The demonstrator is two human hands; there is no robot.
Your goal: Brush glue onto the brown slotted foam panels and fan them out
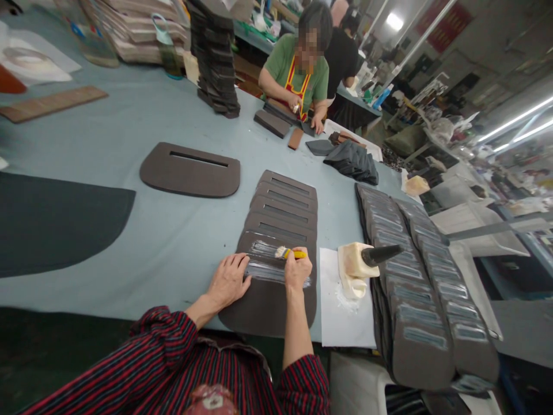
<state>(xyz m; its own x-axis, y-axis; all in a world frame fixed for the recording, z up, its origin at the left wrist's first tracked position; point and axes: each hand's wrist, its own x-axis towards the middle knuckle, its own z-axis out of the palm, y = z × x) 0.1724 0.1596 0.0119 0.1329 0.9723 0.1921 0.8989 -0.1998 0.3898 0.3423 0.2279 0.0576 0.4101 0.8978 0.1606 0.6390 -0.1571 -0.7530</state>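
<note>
My right hand [298, 270] is closed round the yellow handle of a small brush [283, 252], its pale bristles touching a dark brown slotted panel. Beneath it lies a fanned row of overlapping brown panels [276, 305], the nearest ones streaked with whitish wet glue around their slots. My left hand [228, 279] rests flat on the left edge of the nearest panels, fingers spread. To the right, a cream glue container [355, 262] with a dark handle sticking out stands on a white sheet [328, 323].
Glue-streaked panels [419, 357] overlap in two rows at the right. A single slotted panel [190, 181] and a large dark piece [56, 225] lie left. Behind are a tall dark stack [216, 63], black pieces [352, 161] and a person in green [280, 63] across the table.
</note>
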